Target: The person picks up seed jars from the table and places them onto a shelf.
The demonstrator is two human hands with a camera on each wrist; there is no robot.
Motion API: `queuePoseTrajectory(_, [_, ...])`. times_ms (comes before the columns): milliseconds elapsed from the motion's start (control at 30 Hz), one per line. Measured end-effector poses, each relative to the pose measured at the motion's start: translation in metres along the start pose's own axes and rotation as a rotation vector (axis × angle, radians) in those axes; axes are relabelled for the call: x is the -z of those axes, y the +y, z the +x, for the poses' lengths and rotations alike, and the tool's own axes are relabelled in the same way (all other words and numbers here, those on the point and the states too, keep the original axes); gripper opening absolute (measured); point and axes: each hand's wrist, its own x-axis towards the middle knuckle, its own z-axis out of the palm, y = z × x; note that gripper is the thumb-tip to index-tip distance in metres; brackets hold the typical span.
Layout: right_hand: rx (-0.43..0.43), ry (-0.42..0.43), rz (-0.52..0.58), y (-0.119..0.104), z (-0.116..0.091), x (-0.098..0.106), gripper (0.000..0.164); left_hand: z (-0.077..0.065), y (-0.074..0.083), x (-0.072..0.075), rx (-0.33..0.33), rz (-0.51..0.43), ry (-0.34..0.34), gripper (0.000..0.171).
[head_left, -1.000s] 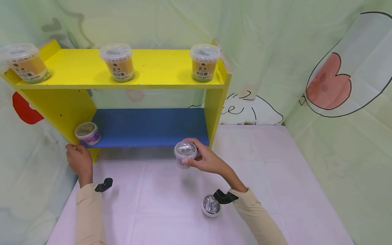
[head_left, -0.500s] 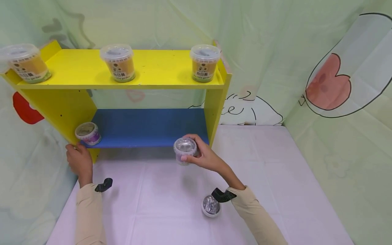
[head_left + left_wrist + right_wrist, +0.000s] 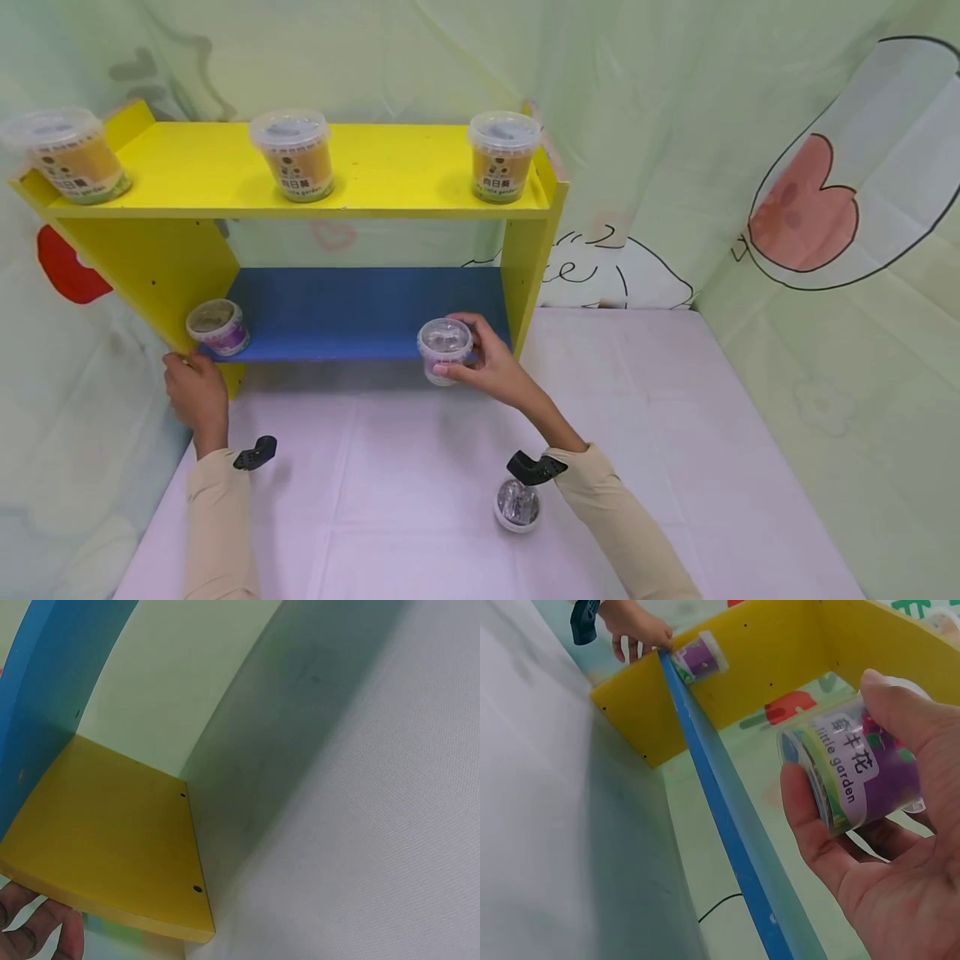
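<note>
My right hand [image 3: 495,367] grips a small clear plastic cup [image 3: 444,348], thumb on one side and fingers on the other. Its lid faces up, at the front edge of the blue shelf board [image 3: 367,312], near the right end. In the right wrist view, the cup's label [image 3: 862,769] is purple and green and reads "little garden". At the lower left, my left hand [image 3: 197,396] holds the front edge of the yellow side panel [image 3: 112,840], its fingers curled at that edge. Just above it, a similar purple-labelled cup [image 3: 220,329] stands on the blue board's left end.
Three taller lidded cups with orange labels, left [image 3: 75,158], middle [image 3: 296,158] and right [image 3: 504,158], stand on the yellow top shelf [image 3: 405,167]. Another small cup [image 3: 517,504] sits on the pale tablecloth [image 3: 405,500] below my right wrist. Printed curtains surround the table.
My right hand has lifted the small cup upward and slightly left, from below the blue board's front edge to its level. My left hand stays at the panel.
</note>
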Motion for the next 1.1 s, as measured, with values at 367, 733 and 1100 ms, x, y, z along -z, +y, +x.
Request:
queuePoseTrajectory(367, [0.027,-0.061,0.027,-0.001,0.024,-0.015,0.078,-0.001,-0.002,-0.001,0.014,0.014,-0.005,0.054])
queuePoseTrajectory(733, [0.071,0.002,-0.066,0.015,0.061,-0.037,0.079,0.0,-0.001,-0.002,0.015,0.017,0.003,0.054])
queuePoseTrajectory(1100, [0.097,0.024,-0.223,0.015,0.088,-0.067,0.078,0.002,-0.001,-0.003,0.023,0.019,0.012,0.054])
